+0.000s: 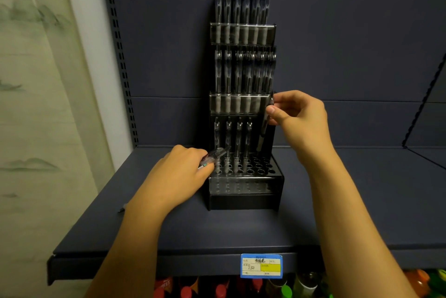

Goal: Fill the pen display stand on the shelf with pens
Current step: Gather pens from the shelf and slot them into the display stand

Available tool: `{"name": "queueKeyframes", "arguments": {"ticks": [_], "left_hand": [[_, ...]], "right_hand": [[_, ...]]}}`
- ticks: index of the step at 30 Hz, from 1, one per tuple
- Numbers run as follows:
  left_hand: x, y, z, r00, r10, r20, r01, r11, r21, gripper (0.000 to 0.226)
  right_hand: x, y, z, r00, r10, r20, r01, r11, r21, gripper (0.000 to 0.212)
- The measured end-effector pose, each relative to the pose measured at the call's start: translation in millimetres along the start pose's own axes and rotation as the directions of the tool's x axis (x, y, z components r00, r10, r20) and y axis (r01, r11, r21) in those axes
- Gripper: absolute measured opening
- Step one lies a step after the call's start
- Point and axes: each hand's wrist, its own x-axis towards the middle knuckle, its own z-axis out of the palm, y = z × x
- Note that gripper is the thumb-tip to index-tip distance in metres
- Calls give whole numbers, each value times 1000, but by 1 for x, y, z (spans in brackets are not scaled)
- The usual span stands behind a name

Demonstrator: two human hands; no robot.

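Right hand (296, 114) pinching pen (263, 131) above display stand (246, 198)

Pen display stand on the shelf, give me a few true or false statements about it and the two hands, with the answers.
1. The right hand pinches a pen beside the pen display stand. True.
2. The stand's lowest tier is full. False: only four pens stand there, and many holes are empty.
3. The left hand is empty. False: it grips a bundle of pens.
4. A price tag sits on the shelf edge. True.
5. The top tier holds no pens. False: it holds a row.
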Motion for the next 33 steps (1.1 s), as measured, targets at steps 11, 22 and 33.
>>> {"name": "queueKeyframes", "arguments": {"ticks": [11, 22, 33], "left_hand": [[1, 0, 1, 1000, 10, -10, -10, 1000, 7, 37], [1, 3, 3, 1000, 9, -11, -9, 1000, -7, 36], [4, -1, 4, 1000, 8, -19, -9, 999, -33, 37]], "right_hand": [[-7, 1, 7, 999, 40, 25, -36, 986, -163, 14], [-9, 6, 13, 991, 100, 85, -66, 939, -338, 14], [-15, 0, 12, 988, 138, 63, -76, 807, -585, 21]]}}
